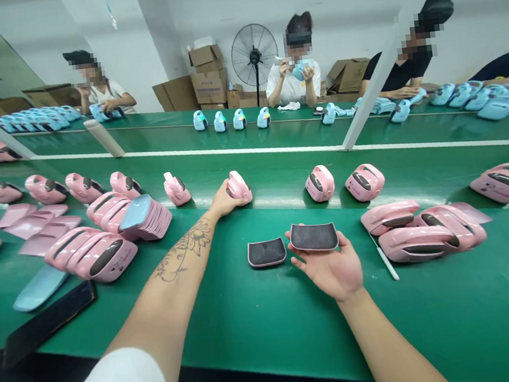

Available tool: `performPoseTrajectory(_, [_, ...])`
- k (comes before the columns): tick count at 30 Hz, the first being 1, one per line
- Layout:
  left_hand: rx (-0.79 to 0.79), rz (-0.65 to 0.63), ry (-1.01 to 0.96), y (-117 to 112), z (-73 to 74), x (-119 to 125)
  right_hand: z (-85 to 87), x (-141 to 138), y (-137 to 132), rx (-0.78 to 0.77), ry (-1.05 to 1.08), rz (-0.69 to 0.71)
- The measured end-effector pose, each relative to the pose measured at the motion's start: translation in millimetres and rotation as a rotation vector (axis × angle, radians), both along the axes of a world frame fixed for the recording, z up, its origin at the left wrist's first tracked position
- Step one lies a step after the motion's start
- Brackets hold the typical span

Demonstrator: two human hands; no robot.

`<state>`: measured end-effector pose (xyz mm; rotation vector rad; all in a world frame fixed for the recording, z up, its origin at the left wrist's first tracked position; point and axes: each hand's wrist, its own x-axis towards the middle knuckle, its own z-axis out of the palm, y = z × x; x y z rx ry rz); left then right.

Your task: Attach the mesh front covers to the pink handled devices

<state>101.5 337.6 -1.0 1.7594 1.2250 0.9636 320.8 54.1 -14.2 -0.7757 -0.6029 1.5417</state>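
Pink glossy plastic shell [239, 188] sits under the left hand [224, 199], fingers curled over it. The right hand [330, 266] lies spread, palm up, carrying one curved black-faced pad [313, 237]; a second pad [266, 253] rests just left of it on the green surface [480, 312].

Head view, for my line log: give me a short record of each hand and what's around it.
left hand: gripping a pink plastic casing
right hand: palm up, carrying a dark pad with pink rim
beside it: a matching pad on the green bench mat
nearby: stacked pink shells
across the bench: a co-worker handling a blue casing
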Motion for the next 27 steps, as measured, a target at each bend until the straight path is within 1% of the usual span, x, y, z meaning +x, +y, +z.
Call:
performPoseTrajectory(2, [-0.054,-0.030,-0.129,-5.1,5.3,4.0,4.4,-1.7,-3.9,0.001,-0.006,-0.028])
performPoseTrajectory(3, [-0.082,-0.041,-0.199,-13.8,8.9,3.5,6.7,-3.7,-6.7,0.010,-0.018,-0.054])
performPoseTrajectory(4, [-0.102,-0.059,-0.255,-26.8,12.8,0.3,8.7,-6.7,-10.2,0.025,-0.038,-0.085])
performPoseTrajectory(5, [-0.128,-0.083,-0.327,-44.5,16.3,-6.0,10.2,-10.9,-14.4,0.041,-0.066,-0.112])
performPoseTrajectory(7, [-0.186,-0.143,-0.470,-92.9,20.7,-26.3,11.8,-22.3,-24.5,0.073,-0.152,-0.146])
performPoseTrajectory(8, [-0.273,-0.178,-0.668,-122.3,20.8,-38.2,11.9,-29.3,-30.1,0.085,-0.213,-0.151])
performPoseTrajectory(9, [-0.364,-0.200,-0.823,-153.3,19.1,-49.7,11.9,-36.7,-35.9,0.093,-0.283,-0.146])
performPoseTrajectory(10, [-0.448,-0.200,-0.915,-184.3,15.7,-59.8,11.9,-44.3,-41.4,0.096,-0.355,-0.134])
performPoseTrajectory(11, [-0.519,-0.183,-0.967,-213.8,10.7,-67.9,12.1,-51.9,-46.6,0.096,-0.424,-0.118])
performPoseTrajectory(13, [-0.605,-0.163,-0.978,-263.0,-2.0,-77.9,13.5,-66.5,-55.9,0.088,-0.560,-0.068])
performPoseTrajectory(15, [-0.613,-0.168,-0.957,-296.2,-13.8,-81.7,16.4,-80.4,-64.2,0.080,-0.719,-0.021])
performPoseTrajectory(17, [-0.556,-0.190,-0.949,-315.5,-21.0,-82.4,19.5,-93.6,-72.0,0.078,-0.889,0.012])
performPoseTrajectory(20, [-0.461,-0.236,-0.943,-328.9,-22.9,-81.7,21.1,-109.3,-83.2,0.080,-1.050,0.048])
performPoseTrajectory(23, [-0.428,-0.268,-0.932,-335.8,-21.9,-81.1,18.7,-117.7,-92.4,0.096,-1.097,0.068])
performPoseTrajectory(27, [-0.426,-0.299,-0.920,-341.8,-24.1,-80.2,16.9,-120.4,-100.8,0.103,-1.137,0.064])
